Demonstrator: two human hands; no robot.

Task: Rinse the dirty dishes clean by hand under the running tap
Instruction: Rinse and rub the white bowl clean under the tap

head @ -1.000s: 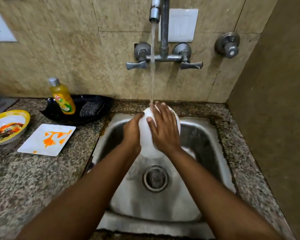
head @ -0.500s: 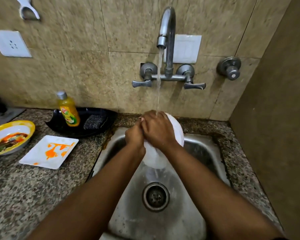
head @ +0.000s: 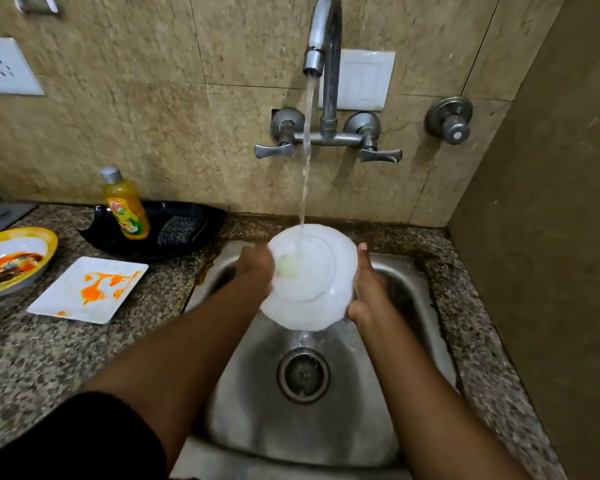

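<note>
Both hands, left hand [head: 257, 268] and right hand [head: 366, 289], hold a white plate [head: 312, 282] by its rim under the tap [head: 321, 39], apparently nearly clean, while a stained square plate [head: 90, 289] and bowl [head: 13, 259] wait on the counter [head: 49, 358].

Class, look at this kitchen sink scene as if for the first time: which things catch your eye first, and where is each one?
First, the white plate held over the sink by the left hand and right hand, with water from the tap falling onto it. Next, on the counter to the left, a square plate smeared with orange sauce and a yellow-rimmed bowl with leftovers.
</note>
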